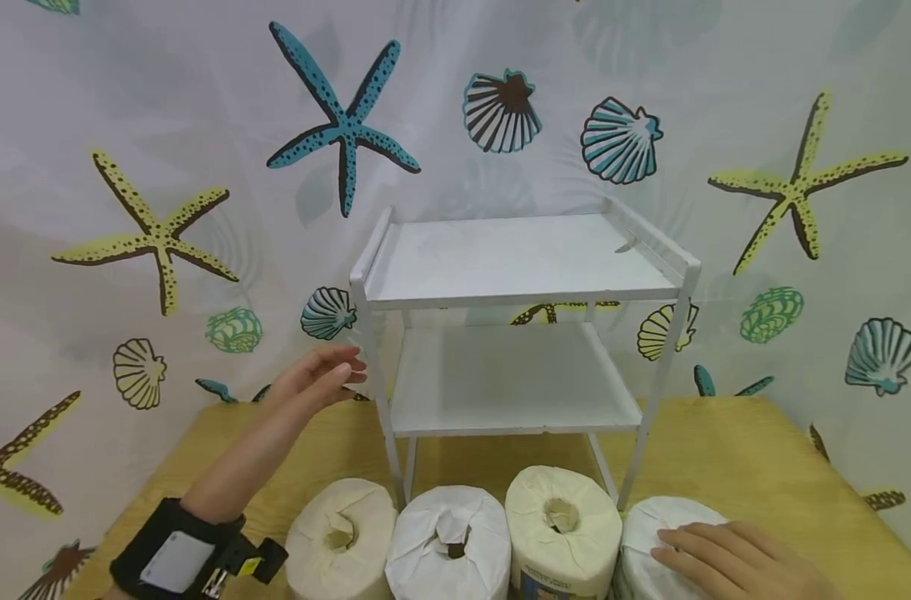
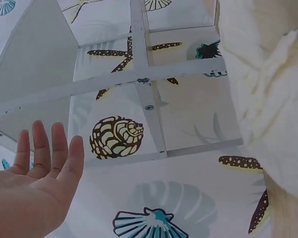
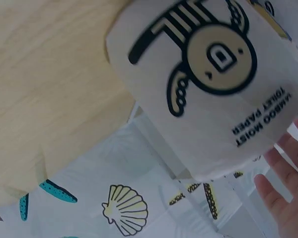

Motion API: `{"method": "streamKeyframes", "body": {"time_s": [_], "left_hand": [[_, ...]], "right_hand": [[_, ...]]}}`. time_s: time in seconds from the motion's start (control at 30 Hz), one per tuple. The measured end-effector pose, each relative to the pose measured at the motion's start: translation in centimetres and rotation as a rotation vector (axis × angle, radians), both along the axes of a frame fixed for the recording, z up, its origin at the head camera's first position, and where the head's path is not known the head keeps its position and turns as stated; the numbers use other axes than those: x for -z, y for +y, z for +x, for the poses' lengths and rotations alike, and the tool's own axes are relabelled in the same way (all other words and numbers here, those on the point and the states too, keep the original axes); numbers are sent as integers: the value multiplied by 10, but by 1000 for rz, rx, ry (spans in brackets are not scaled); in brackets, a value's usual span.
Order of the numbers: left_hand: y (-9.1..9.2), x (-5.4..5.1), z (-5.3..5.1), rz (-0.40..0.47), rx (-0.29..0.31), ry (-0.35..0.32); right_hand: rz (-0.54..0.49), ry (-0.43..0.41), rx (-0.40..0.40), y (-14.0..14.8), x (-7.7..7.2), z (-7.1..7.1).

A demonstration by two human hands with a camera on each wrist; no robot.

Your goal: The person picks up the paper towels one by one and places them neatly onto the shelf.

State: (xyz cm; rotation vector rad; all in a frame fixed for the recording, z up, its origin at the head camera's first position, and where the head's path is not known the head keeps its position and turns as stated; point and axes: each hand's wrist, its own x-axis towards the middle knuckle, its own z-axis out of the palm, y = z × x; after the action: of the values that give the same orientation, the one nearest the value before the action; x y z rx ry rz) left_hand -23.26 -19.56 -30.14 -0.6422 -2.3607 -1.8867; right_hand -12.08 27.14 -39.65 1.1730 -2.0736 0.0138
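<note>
Four wrapped paper rolls stand in a row at the table's near edge: a cream one (image 1: pixel 341 542), a white one (image 1: pixel 449 546), another cream one (image 1: pixel 563 529) and a white one (image 1: pixel 661 542) at the right. My right hand (image 1: pixel 743 558) rests on the top of the rightmost roll, fingers extended; the right wrist view shows its printed side (image 3: pixel 218 89) beside the fingertips (image 3: pixel 283 158). My left hand (image 1: pixel 290 400) is raised beside the left side of the white shelf (image 1: pixel 515 367), holding nothing, its fingers relaxed and spread in the left wrist view (image 2: pixel 39 183).
The two-tier white shelf stands on the wooden table (image 1: pixel 695 442) behind the rolls, its top board (image 1: pixel 500 254) edged by side rails. A curtain (image 1: pixel 500 183) with starfish and shells hangs behind and at both sides.
</note>
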Motion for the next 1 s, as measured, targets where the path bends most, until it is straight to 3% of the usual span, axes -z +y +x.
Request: {"method": "streamKeyframes", "body": {"time_s": [0.13,0.23,0.43,0.57,0.7,0.83,1.0], "left_hand": [[9,-4,6,-34,50,16],[13,-3,10,-31,63,26],[19,-5,5,-24,-23,47],[23,-7,0,-34,-27,30],[25,-7,-2,-58,-30,0],[27,-8,-3,-86,-71,-27],[29,-8,-3,-98,-104,-29]], "right_hand": [[96,-50,99,5,5,6],[114,-49,135,8,8,9],[83,-29,103,11,13,8],[119,0,87,13,16,7],[156,-83,134,15,17,10],[131,-175,145,18,15,9],[102,-182,118,18,10,9]]}}
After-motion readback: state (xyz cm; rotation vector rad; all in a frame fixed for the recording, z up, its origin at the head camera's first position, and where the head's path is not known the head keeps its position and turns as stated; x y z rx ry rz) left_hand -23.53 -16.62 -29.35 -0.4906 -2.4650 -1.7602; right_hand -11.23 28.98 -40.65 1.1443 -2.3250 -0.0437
